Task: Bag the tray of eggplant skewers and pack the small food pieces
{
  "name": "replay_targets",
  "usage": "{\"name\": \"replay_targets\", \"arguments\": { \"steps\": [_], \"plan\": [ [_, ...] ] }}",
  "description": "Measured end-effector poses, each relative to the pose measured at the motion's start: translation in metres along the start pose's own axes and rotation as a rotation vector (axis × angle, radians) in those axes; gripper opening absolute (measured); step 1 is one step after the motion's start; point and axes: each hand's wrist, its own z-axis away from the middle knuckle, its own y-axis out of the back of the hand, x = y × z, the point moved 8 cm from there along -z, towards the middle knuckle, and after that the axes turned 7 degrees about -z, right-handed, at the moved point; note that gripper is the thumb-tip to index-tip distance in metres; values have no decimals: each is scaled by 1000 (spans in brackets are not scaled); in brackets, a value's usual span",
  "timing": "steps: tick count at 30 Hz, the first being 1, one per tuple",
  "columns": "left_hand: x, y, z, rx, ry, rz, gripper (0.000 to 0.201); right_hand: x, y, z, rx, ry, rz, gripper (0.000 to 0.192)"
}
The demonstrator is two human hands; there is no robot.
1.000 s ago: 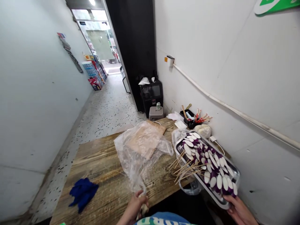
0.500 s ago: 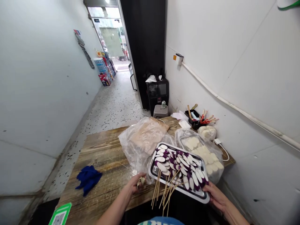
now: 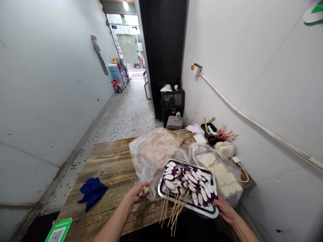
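Note:
My right hand (image 3: 224,208) grips the near right corner of a metal tray (image 3: 164,191) that holds several skewered purple-and-white slices, the wooden sticks (image 3: 174,211) poking over the table's front edge. My left hand (image 3: 138,192) pinches the bunched end of a clear plastic bag (image 3: 151,154) lying on the wooden table (image 3: 111,168). The tray rests on the table between this bag and a second bag.
A bagged tray of pale slices (image 3: 222,173) lies to the right by the wall. A blue cloth (image 3: 92,192) sits at the left, a green card (image 3: 58,231) at the near left corner. A black holder of sticks (image 3: 214,132) and a white cable (image 3: 242,166) are at the back right.
The tray of skewers has been swung left from the right edge onto the middle of the table. My left hand has kept hold of the bag's end and moved forward.

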Motion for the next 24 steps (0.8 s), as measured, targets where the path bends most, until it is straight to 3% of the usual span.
{"name": "replay_targets", "arguments": {
  "steps": [4,9,13,20,24],
  "plan": [
    [24,-4,13,1,-20,-81,23,1,1,-2,11,-1,18,13],
    [61,-30,39,-203,-79,-6,22,13,-14,-9,-11,-4,-6,16],
    [79,-38,34,-186,-80,53,24,20,-32,-14,-53,-10,-42,16],
    [88,-45,40,-328,-16,-110,16,24,-69,-30,-124,-15,-100,14],
    [76,-44,57,-399,15,-244,34,20,-88,-48,-138,-1,-128,11]
  ]
}}
